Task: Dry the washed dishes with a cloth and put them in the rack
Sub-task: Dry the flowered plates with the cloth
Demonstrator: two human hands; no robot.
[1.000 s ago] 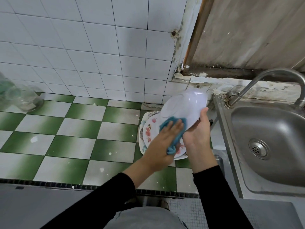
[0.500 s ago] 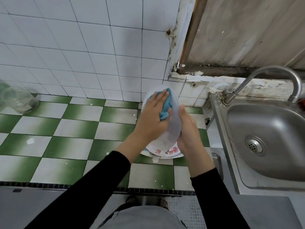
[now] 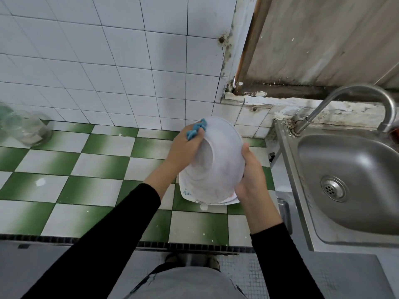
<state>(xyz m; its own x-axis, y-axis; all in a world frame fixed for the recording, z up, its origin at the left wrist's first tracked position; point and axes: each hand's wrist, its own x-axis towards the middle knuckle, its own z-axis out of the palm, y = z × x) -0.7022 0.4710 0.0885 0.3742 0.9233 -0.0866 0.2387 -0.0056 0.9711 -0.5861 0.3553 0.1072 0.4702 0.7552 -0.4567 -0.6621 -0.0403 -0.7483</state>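
I hold a white bowl point(image 3: 222, 160) tilted above the counter, its base ring facing me. My right hand point(image 3: 251, 178) grips the bowl's right rim from below. My left hand point(image 3: 183, 147) grips a blue cloth point(image 3: 196, 129) and presses it against the bowl's upper left edge; most of the cloth is hidden behind my fingers and the bowl. Under the bowl lie stacked plates point(image 3: 194, 196) with a floral pattern, only their near edge showing. No rack is in view.
The green and white tiled counter point(image 3: 86, 180) stretches to the left, with a clear glass jar point(image 3: 28, 130) at the far left by the wall. A steel sink point(image 3: 349, 182) with a curved tap point(image 3: 349, 98) is on the right.
The bowl has been turned so that its underside faces me. My left hand with the cloth has moved from the bowl's front to its upper left edge.
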